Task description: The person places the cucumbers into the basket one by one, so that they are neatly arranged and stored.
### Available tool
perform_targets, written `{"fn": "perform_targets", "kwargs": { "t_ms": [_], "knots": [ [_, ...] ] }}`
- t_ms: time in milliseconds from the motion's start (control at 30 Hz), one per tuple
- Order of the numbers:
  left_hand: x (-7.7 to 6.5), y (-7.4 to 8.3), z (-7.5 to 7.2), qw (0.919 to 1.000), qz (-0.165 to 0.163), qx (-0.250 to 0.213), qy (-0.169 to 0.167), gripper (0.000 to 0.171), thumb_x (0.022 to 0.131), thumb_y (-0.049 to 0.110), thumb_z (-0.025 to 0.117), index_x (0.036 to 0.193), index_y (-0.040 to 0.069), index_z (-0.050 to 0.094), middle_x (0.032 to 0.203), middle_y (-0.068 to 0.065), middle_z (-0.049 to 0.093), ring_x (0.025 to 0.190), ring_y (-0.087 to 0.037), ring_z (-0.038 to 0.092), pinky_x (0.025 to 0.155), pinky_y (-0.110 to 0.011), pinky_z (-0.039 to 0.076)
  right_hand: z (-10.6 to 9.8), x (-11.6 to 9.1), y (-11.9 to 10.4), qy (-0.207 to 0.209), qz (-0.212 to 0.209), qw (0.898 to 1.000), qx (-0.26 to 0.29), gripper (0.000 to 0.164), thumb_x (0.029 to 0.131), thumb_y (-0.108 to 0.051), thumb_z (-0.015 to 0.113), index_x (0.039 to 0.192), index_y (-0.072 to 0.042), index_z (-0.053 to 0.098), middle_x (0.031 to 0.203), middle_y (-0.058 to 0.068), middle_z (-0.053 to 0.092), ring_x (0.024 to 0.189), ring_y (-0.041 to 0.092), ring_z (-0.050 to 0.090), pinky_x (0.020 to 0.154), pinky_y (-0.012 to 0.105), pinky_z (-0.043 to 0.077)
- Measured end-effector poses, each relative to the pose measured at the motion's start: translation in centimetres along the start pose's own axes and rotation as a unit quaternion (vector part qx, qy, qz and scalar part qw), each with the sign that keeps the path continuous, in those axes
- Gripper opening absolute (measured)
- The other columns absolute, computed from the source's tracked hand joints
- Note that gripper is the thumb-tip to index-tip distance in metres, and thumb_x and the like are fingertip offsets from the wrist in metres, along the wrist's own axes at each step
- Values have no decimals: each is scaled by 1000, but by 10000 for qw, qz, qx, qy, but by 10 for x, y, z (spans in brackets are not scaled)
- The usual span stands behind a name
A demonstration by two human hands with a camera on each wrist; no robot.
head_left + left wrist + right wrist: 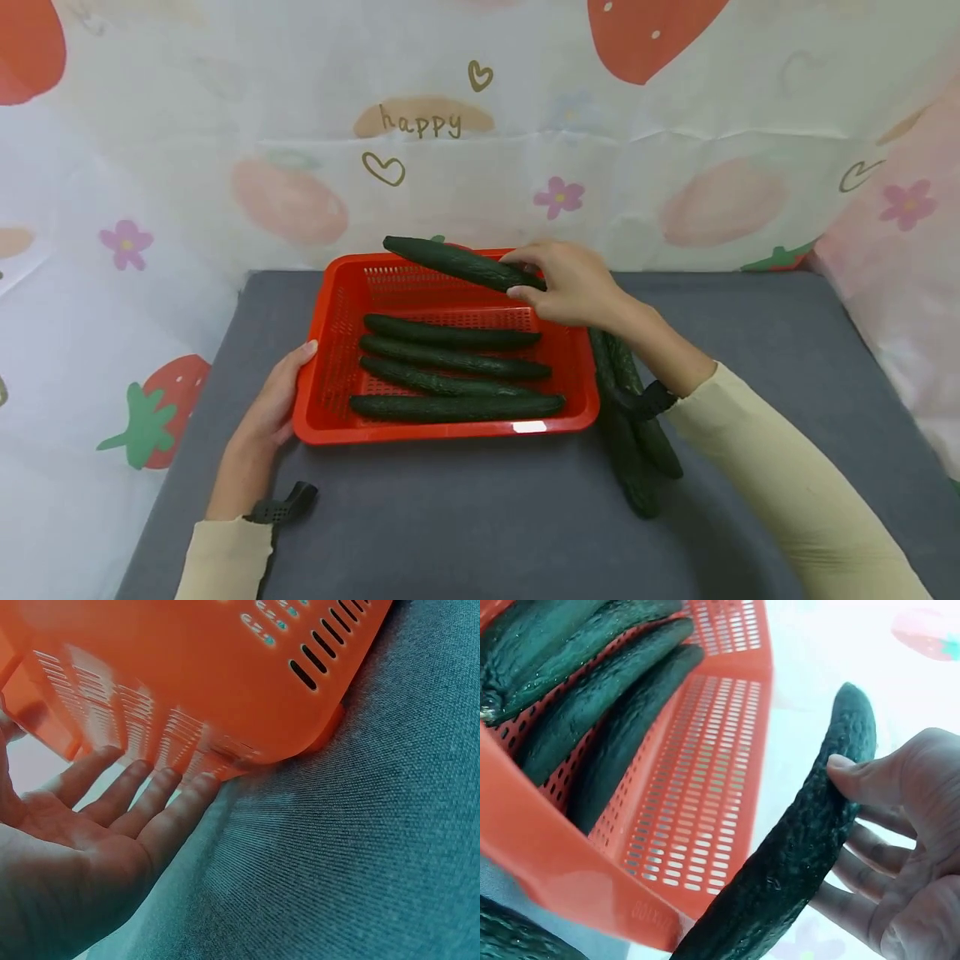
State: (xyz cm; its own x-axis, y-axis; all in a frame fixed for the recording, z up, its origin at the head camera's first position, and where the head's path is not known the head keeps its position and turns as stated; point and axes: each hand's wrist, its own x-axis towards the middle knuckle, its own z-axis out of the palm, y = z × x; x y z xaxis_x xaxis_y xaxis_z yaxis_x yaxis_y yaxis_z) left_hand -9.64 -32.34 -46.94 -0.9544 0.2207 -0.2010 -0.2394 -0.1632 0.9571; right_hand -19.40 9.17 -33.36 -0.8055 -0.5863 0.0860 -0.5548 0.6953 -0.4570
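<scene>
A dark green cucumber [450,263] is held in my right hand [573,283], pinched between thumb and fingers near one end. It slants above the back of a red plastic basket [450,431], its other end pointing left. Several more cucumbers [457,408] lie side by side in the basket. My left hand [279,392] holds the basket's left side, thumb on the rim. In the left wrist view its fingers [161,791] rest fairly straight along the slotted outer wall. The right wrist view shows the gripped cucumber [787,847] beside the basket wall.
Two cucumbers [637,450] lie on the grey table cloth [465,517] at the basket's right side, partly hidden under my right wrist. A white sheet [525,83] with strawberry prints hangs right behind the table. Black straps [281,507] circle both wrists.
</scene>
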Motion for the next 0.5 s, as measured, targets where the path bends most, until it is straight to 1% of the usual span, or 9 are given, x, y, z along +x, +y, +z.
{"fn": "perform_targets", "kwargs": {
  "t_ms": [100,167,267,367,500],
  "knots": [
    [-7,-3,0,10000,15,28,48,27,115,38,38,128,22,55,112,13,72,99,-2,71,86,-22,62,5,7,-4,-125,-51,9999,-77,44,99,-25,74,140,-12,68,120,10,74,104,27,66,71,38,52],
    [-10,-3,0,10000,23,32,88,26,115,38,37,127,22,55,112,13,72,99,-2,71,85,-22,62,7,11,-8,-224,-27,9997,-81,44,100,-25,74,141,-12,67,122,9,72,106,27,65,76,41,55],
    [-7,-1,0,9999,72,38,145,27,115,38,38,127,22,55,111,12,72,98,-2,71,85,-22,61,7,18,-11,-292,-1,9995,-68,44,100,-25,74,142,-13,67,124,8,70,109,26,64,82,43,56],
    [-2,1,0,9999,71,83,111,27,115,39,38,127,22,55,110,13,72,98,-2,71,84,-22,61,5,23,-14,-291,-14,9995,-74,43,101,-25,73,142,-14,66,129,7,70,110,26,65,86,43,57],
    [4,2,1,9999,74,74,-26,28,115,39,38,129,22,54,111,13,72,98,-1,71,85,-21,62,5,30,-17,-233,-81,9997,-50,43,101,-25,73,142,-14,66,130,7,71,107,25,66,85,42,57]
  ]
}}
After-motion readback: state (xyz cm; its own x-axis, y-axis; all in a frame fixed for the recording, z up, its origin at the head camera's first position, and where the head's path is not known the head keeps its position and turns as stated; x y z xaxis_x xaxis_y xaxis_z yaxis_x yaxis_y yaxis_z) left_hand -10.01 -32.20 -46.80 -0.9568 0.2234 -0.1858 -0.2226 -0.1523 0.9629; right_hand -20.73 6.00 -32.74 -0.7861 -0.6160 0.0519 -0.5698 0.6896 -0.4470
